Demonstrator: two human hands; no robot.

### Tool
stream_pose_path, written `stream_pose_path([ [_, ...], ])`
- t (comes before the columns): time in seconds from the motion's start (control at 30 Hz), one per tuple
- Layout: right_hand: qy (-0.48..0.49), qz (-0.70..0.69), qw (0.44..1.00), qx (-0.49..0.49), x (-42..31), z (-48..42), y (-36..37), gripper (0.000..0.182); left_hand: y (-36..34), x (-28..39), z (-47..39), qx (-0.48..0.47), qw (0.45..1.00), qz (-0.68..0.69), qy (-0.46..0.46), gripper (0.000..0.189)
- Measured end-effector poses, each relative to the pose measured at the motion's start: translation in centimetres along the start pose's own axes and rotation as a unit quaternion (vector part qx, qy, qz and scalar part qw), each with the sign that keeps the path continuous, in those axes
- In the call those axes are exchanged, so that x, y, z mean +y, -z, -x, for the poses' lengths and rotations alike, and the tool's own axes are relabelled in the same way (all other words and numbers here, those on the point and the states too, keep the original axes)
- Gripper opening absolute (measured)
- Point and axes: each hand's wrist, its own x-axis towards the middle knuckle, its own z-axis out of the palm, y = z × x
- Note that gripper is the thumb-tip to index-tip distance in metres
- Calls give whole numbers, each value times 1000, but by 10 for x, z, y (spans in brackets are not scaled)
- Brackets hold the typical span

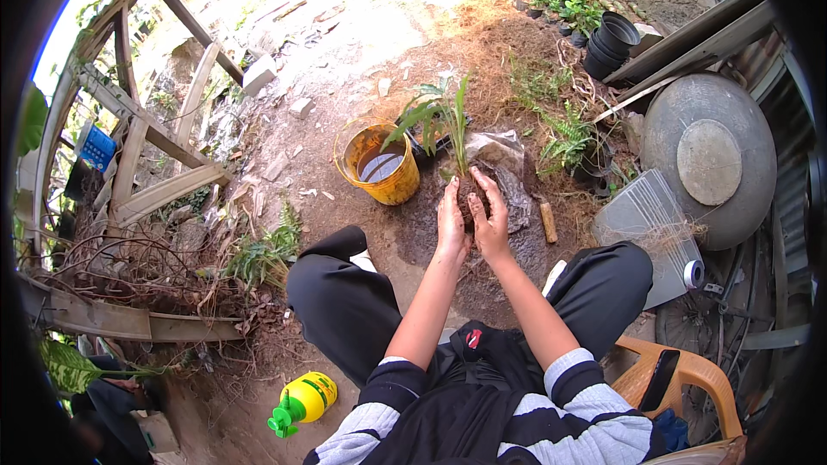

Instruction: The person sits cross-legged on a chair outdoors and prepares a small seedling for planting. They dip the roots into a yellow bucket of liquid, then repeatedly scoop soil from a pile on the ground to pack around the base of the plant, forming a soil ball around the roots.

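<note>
My left hand and my right hand, both muddy, are cupped around the dark soil ball at the base of a leafy green plant. The plant stands upright, its leaves leaning to the left. Behind and beside my right hand lies a clear plastic sheet. A yellow bucket with murky liquid stands left of the plant. Right of my hands, a tool's wooden handle lies on the ground. Part of the soil ball is hidden by my fingers.
A yellow spray bottle with a green head lies near my left leg. Wooden frames stand at left. At right are stacked black pots, a large round grey vessel, a grey panel and an orange plastic chair holding a phone.
</note>
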Motion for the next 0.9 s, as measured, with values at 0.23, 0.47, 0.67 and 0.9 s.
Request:
stream_pose_path([
  [0.23, -166, -296, 929, 150, 24, 6, -7, 37, -9, -3, 0, -23, 999, -26, -18, 50],
  [0.47, -109, -148, 982, 50, 12, 1, 2, 29, -3, 0, -4, 20, 998, -40, -36, 36],
  [0.67, 77, 81, 994, -8, -10, -10, 9, 33, -8, 8, 0, 0, 993, 113, 45, 35],
  [0.9, 79, 111, 990, -25, 1, 2, -2, 34, 14, -13, -11, 14, 998, 49, 30, 30],
])
